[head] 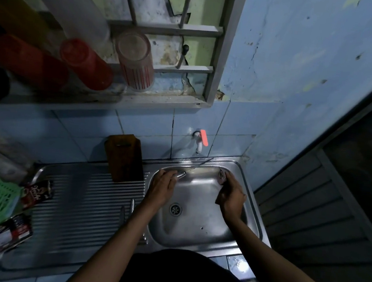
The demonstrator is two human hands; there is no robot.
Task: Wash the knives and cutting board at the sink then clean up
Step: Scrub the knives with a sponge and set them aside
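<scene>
Knife held over the sink, scrubber ready at the right.

Centre frame, the left hand (162, 185) curls its fingers round the knife (195, 167) handle, blade running up-right along the sink (253, 206) back rim under the tap (200, 142). The right hand (230, 196), just right of the blade, grips a small scrubber (222, 175). The cutting board (124, 157) leans left of the basin; two more knives (127, 211) lie on the drainer.

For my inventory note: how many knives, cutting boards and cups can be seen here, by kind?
Knives: 3, one in the left hand, two on the drainboard
Cutting boards: 1
Cups: 3, two red, one clear
Total: 7
</scene>
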